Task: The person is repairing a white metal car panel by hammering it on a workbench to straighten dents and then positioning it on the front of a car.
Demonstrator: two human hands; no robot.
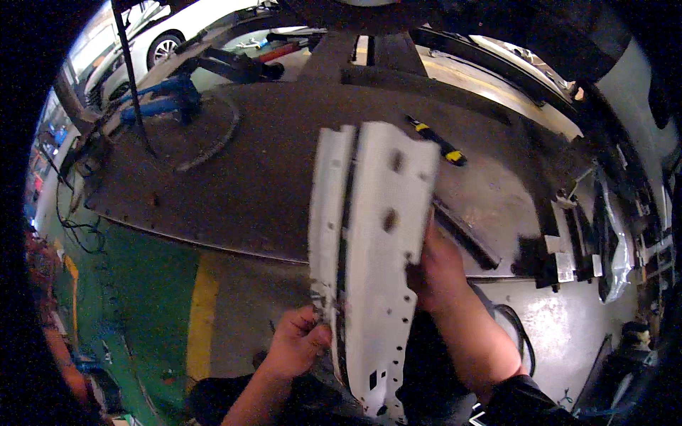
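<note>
I hold a long white metal panel (375,234) upright in front of me, with a dark groove down its length and several holes in it. My left hand (302,334) is closed on its lower left edge. My right hand (433,266) grips the right side, its fingers partly hidden behind the panel. Behind the panel, a dark bar (469,238) and a black and yellow tool (438,142) lie on the dark metal table (241,177).
A blue power tool (163,103) with a curved hose sits at the back left. A white car (142,50) stands beyond. Dark bars and a plastic-wrapped piece (611,255) occupy the right side. Cables hang at the left over the green floor (142,291).
</note>
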